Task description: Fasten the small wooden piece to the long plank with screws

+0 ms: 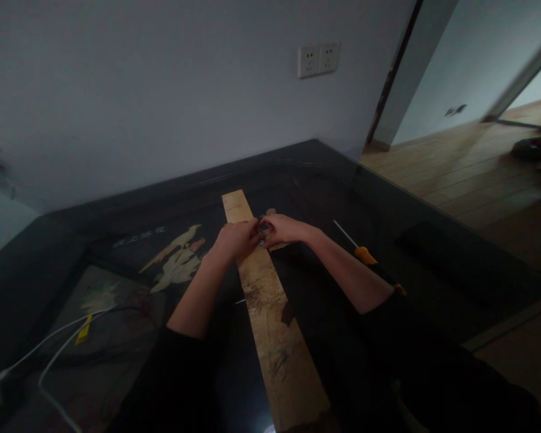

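A long wooden board (264, 313) lies on the dark table, stretching away from me, with dark stains and a brown patch on its face. Over its far part, my left hand (238, 237) rests with its fingers bent and pressed together. Just to the right, my right hand (282, 230) meets it, fingers curled in a pinch at the board's right edge. Something small, dark and partly shiny (262, 243) shows between the fingertips of both hands; its kind is too dim and covered to make out.
A screwdriver (365, 255) with a yellow-orange handle lies right of my right forearm. White cables (56, 349) and a yellow tag (83, 331) are at the left. The black table (324, 174) has bird pictures and stands against a wall with sockets (319, 59).
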Available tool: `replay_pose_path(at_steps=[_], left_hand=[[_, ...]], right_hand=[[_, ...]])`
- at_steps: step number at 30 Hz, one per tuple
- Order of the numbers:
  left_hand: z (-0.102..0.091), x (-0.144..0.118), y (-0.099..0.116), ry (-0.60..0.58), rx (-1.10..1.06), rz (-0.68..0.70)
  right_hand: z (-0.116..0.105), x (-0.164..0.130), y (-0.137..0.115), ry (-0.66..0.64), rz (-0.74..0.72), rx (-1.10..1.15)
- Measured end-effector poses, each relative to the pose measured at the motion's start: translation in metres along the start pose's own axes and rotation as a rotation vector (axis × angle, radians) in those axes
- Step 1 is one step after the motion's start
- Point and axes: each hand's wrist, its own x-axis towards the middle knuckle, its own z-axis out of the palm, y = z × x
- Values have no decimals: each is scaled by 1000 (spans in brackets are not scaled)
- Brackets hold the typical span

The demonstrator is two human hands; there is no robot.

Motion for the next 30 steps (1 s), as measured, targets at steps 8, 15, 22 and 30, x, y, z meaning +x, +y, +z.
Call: replay_pose_path(at_steps=[8,15,22,30], left_hand=[[-3,0,4,-28,28,13],[7,4,6,49,85,39],[6,5,6,68,56,46],[-7,-1,0,-45,-57,19]], right_hand=[[-1,0,-2,4,0,-14],[-1,-1,-3,-2,-2,-39],[-4,-3,-8,-12,22,-65],[-5,-4,-8,-21,12,-29]])
